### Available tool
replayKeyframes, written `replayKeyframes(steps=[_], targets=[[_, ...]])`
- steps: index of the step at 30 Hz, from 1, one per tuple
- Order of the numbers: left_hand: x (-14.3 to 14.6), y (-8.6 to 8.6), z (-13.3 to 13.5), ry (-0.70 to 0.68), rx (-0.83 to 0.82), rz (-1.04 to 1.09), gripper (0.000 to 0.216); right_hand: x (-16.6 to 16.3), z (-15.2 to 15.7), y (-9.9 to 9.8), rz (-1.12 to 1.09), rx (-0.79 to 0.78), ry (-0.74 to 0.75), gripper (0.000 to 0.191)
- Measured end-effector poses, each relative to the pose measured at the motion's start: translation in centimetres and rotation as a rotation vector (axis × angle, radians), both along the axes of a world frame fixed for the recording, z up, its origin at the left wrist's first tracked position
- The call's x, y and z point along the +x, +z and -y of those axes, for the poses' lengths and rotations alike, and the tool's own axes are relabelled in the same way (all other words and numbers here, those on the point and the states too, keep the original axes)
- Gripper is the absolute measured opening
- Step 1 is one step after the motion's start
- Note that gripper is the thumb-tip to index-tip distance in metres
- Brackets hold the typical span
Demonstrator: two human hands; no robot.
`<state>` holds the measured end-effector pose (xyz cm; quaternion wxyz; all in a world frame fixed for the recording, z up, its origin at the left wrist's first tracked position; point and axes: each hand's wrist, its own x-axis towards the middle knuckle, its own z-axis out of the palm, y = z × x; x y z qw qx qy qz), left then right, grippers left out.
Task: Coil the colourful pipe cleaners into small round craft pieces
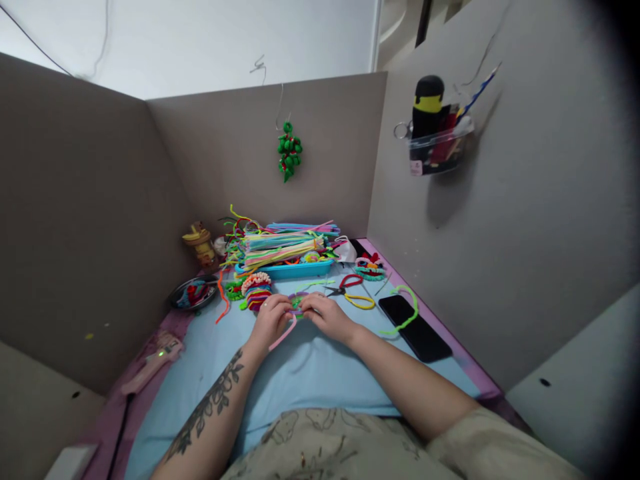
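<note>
My left hand (273, 319) and my right hand (327, 315) meet over the light blue mat (310, 373), fingers pinched together on a small piece made of pipe cleaners (297, 303), purple and green. A pink pipe cleaner tail (281, 336) hangs from it below my left hand. Both hands are closed on this piece.
A blue tray (295, 269) piled with coloured pipe cleaners lies behind my hands. Red-handled scissors (345, 287) and a yellow loop lie to the right, a black phone (414, 327) with a green pipe cleaner across it further right. A glue gun (153, 360) rests at left. Grey partition walls enclose the desk.
</note>
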<state>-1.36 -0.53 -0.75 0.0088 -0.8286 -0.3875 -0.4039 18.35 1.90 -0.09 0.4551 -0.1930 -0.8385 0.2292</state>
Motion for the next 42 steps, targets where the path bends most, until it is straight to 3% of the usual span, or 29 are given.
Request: replayKeyframes(steps=[11,14,18,22,25,29,32,35,38,40,42], targets=[[0.3,1.1,0.6,-0.057,-0.208,0.298,0.019,0.0,-0.7,-0.5,-0.077,-0.323,0.181,0.013],[0.3,1.2,0.7,-0.05,-0.245,0.335,0.016,0.0,-1.0,-0.8,-0.093,-0.376,0.132,0.011],[0.5,1.5,1.1,0.007,-0.171,0.356,0.036,-0.1,-1.1,-0.9,-0.073,-0.405,-0.005,0.009],[0.7,1.5,1.2,-0.046,-0.247,0.453,0.014,-0.3,-0.9,-0.7,-0.059,-0.398,-0.03,0.008],[0.9,1.1,0.8,-0.074,-0.367,0.706,0.012,-0.3,-0.9,-0.5,-0.125,-0.511,-0.018,0.009],[1.3,0.6,0.3,-0.106,-0.579,1.246,0.019,-0.5,-1.1,-0.6,-0.326,-0.723,0.099,0.015],[1.6,0.6,0.2,-0.155,-0.768,1.433,0.023,-0.6,-1.2,-0.7,-0.403,-0.776,0.152,0.019],[1.6,0.7,0.3,-0.12,-0.916,1.398,0.026,-0.5,-1.3,-0.9,-0.367,-0.764,0.152,0.02],[1.2,0.9,0.7,-0.024,-1.021,1.177,0.027,0.1,-1.8,-0.9,-0.268,-0.691,0.072,0.017],[1.1,1.1,1.0,0.086,-0.928,0.953,0.035,0.5,-2.1,-0.9,-0.202,-0.629,-0.01,0.014],[1.0,1.5,1.5,0.207,-0.653,0.727,0.039,0.8,-2.3,-0.9,-0.149,-0.575,-0.048,0.013]])
